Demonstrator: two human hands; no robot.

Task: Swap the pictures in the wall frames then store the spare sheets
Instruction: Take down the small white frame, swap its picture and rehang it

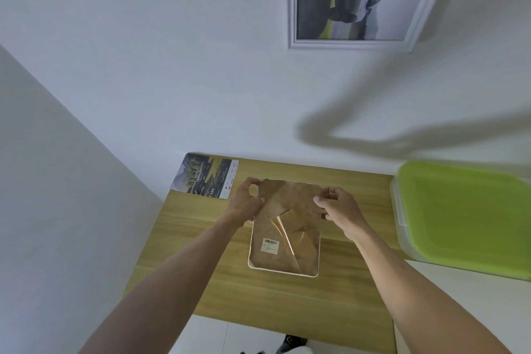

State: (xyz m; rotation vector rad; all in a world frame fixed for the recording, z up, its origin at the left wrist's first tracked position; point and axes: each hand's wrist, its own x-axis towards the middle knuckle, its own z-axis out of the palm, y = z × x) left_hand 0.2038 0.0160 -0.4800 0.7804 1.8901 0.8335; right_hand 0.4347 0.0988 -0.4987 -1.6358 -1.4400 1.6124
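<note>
Both hands, left hand (246, 200) and right hand (339, 205), pinch the brown fibreboard backing (287, 210) of the white frame (283, 270) lying face-down on the wooden table (218, 253). It seems the back is being handled for the swap; the printed car sheet (205, 175) waits near, at the table's far left corner.

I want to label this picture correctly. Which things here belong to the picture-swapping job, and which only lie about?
Belong to the job:
- frame lying face down on the table, its brown backing board gripped by the left hand and the right hand
- loose car print
- wall frame

Only lying about:
- green-lidded plastic box
- wooden table
</note>
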